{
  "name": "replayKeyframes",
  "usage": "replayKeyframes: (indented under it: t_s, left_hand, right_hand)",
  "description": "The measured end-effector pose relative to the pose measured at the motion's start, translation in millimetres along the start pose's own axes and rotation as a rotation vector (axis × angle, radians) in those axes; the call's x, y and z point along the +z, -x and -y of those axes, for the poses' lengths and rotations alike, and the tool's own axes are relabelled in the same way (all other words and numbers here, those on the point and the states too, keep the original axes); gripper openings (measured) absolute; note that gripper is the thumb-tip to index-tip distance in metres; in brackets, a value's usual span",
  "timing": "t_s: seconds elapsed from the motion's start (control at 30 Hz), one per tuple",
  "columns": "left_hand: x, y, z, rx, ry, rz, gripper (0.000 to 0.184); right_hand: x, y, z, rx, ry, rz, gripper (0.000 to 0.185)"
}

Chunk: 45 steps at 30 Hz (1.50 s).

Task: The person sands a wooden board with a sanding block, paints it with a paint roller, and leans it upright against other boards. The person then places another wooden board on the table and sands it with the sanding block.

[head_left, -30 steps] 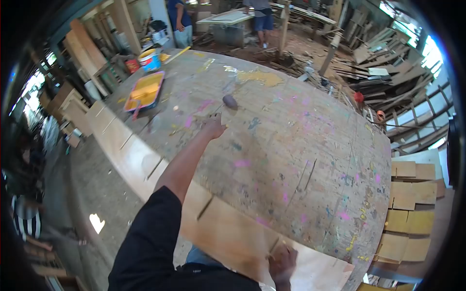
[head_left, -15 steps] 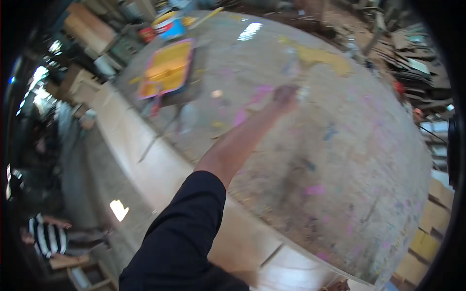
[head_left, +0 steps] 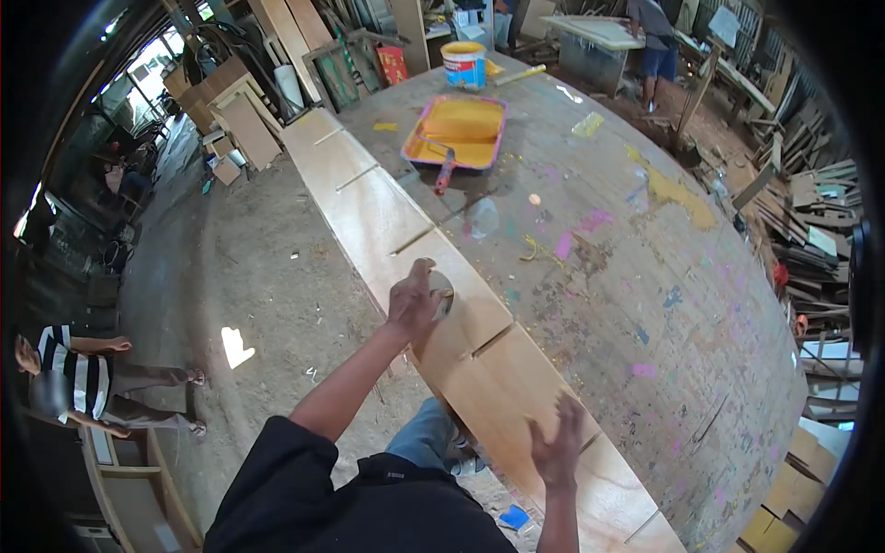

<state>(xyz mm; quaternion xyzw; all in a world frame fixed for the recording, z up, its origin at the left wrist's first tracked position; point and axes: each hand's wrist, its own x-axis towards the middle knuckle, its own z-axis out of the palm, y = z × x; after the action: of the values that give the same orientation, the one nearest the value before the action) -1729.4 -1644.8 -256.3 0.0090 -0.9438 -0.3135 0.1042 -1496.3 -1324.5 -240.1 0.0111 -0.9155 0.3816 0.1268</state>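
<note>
Head view. Long pale board point(head_left: 373, 217) lies flat along the near edge of the surface point(head_left: 599, 286), just in front of the worker, running from the far left down to the lower right. Several narrow slots point(head_left: 412, 241) cross it, spaced along its length.

Left hand point(head_left: 412, 306) is over the middle of the board, fingers bent and partly spread. A dark rounded shape sits against its thumb side; from where I stand I cannot tell whether that is something gripped or shadow, nor whether the palm touches wood. Right hand point(head_left: 557, 449) is nearer the body, over the lower stretch, fingers splayed and nothing in them; slightly blurred, contact unclear.

How far along: slots look already cut. The upper face shows bare wood grain with no yellow on it, so I judge this face uncoated. Cannot tell how much handling it needs.

Beyond the board, a pink-rimmed tray point(head_left: 466, 167) holds yellow paint, with a red-handled roller point(head_left: 444, 175) resting in it, unattended. Behind it, a paint tub point(head_left: 464, 69) and a yellowish stick point(head_left: 521, 76). Dried pink, blue and yellow marks across the surface.

Person in a striped shirt point(head_left: 81, 382) off left, on the floor; another person point(head_left: 656, 46) at the far right, by a second worktop. Slotted panels point(head_left: 784, 479) lower right.
</note>
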Motion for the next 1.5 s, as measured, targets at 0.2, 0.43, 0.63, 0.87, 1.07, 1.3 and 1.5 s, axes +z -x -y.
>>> replayKeyframes:
  t_s: [0.2,0.43,0.63,0.87,1.07,1.3,1.5]
  left_hand:
    - [4.0,-10.6,36.4,0.565,-0.286,-0.041,0.038]
    - [12.2,-39.0,66.1,0.586,-0.142,0.156,0.064]
    - [-33.6,-82.3,103.8,0.699,-0.282,0.348,0.059]
    - [-15.0,-160.5,117.0,0.773,-0.211,0.356,0.058]
    - [-77.9,-135.6,193.7,0.811,-0.049,0.490,0.055]
    - [-60.9,-217.1,185.9,0.637,-0.244,0.314,0.057]
    - [-83.2,-193.7,201.6,0.689,-0.231,0.346,0.056]
  right_hand:
    - [54.0,-83.4,76.3,-0.083,-0.126,0.056,0.078]
    - [138.9,-256.4,114.5,-0.052,-0.134,-0.017,0.069]
    - [288.8,-450.6,113.4,-0.064,0.142,-0.036,0.065]
    - [363.0,-512.0,110.3,0.238,0.194,-0.048,0.067]
    - [371.7,-522.9,86.5,0.272,0.102,0.094,0.060]
    - [382.7,-520.8,85.7,0.237,0.100,-0.023,0.051]
    - [370.7,-517.9,95.2,0.269,0.119,-0.053,0.050]
